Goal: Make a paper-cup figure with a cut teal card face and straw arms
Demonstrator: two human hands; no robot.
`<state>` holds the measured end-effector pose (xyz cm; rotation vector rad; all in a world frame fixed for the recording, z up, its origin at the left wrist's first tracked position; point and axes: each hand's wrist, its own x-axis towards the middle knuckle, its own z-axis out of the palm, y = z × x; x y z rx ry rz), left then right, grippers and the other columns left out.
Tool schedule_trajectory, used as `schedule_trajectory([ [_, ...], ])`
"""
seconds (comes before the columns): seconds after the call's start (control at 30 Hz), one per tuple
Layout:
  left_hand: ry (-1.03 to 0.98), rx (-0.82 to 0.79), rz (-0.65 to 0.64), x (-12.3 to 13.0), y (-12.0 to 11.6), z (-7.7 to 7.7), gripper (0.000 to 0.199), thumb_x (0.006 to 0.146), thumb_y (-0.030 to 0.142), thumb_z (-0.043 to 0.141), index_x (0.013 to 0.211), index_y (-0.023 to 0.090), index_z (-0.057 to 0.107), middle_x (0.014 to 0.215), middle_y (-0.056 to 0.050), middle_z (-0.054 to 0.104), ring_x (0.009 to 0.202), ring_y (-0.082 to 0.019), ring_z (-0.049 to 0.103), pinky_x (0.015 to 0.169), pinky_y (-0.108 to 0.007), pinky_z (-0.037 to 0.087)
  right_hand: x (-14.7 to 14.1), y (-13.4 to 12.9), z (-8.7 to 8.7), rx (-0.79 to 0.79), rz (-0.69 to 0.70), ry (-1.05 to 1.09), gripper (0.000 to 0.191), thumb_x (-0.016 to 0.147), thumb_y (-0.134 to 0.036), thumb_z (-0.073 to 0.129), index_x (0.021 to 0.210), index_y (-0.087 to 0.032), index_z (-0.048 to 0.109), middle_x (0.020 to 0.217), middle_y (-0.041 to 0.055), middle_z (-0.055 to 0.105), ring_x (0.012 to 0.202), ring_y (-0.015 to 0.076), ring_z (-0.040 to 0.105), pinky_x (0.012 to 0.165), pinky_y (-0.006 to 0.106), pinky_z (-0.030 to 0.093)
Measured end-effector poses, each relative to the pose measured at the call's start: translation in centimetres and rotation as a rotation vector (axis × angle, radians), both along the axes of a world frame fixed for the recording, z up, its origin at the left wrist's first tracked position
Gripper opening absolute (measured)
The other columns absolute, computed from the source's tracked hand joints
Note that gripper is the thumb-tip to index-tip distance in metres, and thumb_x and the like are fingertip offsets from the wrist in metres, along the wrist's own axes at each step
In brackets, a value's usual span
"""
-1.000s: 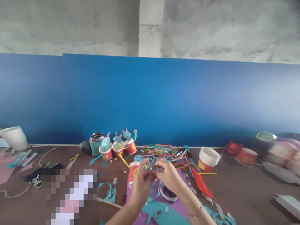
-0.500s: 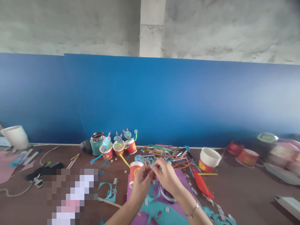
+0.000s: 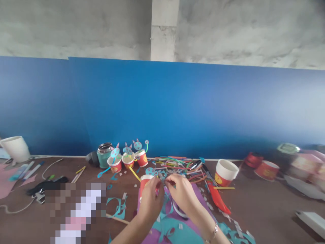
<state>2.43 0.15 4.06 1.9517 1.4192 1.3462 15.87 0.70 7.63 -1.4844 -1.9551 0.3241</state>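
My left hand [image 3: 153,196] and my right hand [image 3: 179,190] meet fingertip to fingertip above the purple sheet [image 3: 198,198]. Both have their fingers pinched together; whatever lies between them is too small or too hidden to name. Just behind my left hand stands a red and white paper cup [image 3: 144,181], partly covered by it. A little beyond my fingers lie round blue paper faces [image 3: 150,171]. Under my wrists spreads cut blue paper [image 3: 177,227], and a roll of tape [image 3: 179,210] sits beside my right hand.
Behind stand three paper cups [image 3: 115,165] with blue rabbit faces and a teal flask [image 3: 104,157]. Colourful pipe cleaners [image 3: 175,164] are heaped at the back. To the right are stacked cups [image 3: 225,173] and a red pouch [image 3: 218,198]. Paper scraps [image 3: 118,206] lie around.
My fingertips have moved slightly apart. My left hand has turned and now covers more of the paper cup; my right hand has shifted a little downward.
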Motion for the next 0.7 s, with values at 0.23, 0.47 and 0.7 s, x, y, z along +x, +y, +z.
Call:
schedule_trajectory([
  [0.23,0.156,0.096,-0.069,0.19,-0.21,-0.13,0.020,0.084,0.012,0.035,0.073,0.019,0.051,0.073,-0.005,0.057,0.072,-0.020,0.055,0.063,-0.029,0.040,0.22,0.01,0.01,-0.073,0.065,-0.002,0.024,0.078,-0.017,0.049,0.069,-0.020,0.070,0.070,0.0027,0.070,0.068,0.0169,0.062,0.062,0.022,0.039],
  [0.47,0.192,0.085,-0.061,0.11,-0.24,-0.36,0.019,0.083,0.011,0.037,0.074,0.019,0.052,0.072,-0.006,0.059,0.070,-0.021,0.055,0.062,-0.030,0.040,0.35,-0.03,0.18,-0.056,0.086,-0.002,0.025,0.078,-0.014,0.047,0.067,-0.019,0.069,0.070,0.0032,0.069,0.068,0.0166,0.061,0.063,0.022,0.040],
  [0.7,0.188,0.064,-0.086,0.14,-0.03,-0.90,0.023,0.083,0.010,0.034,0.076,0.018,0.054,0.072,-0.007,0.061,0.070,-0.021,0.057,0.063,-0.031,0.041,0.69,-0.02,0.19,-0.035,0.122,-0.086,0.027,0.078,-0.012,0.046,0.058,-0.019,0.063,0.063,0.0010,0.064,0.062,0.0148,0.058,0.058,0.021,0.036],
])
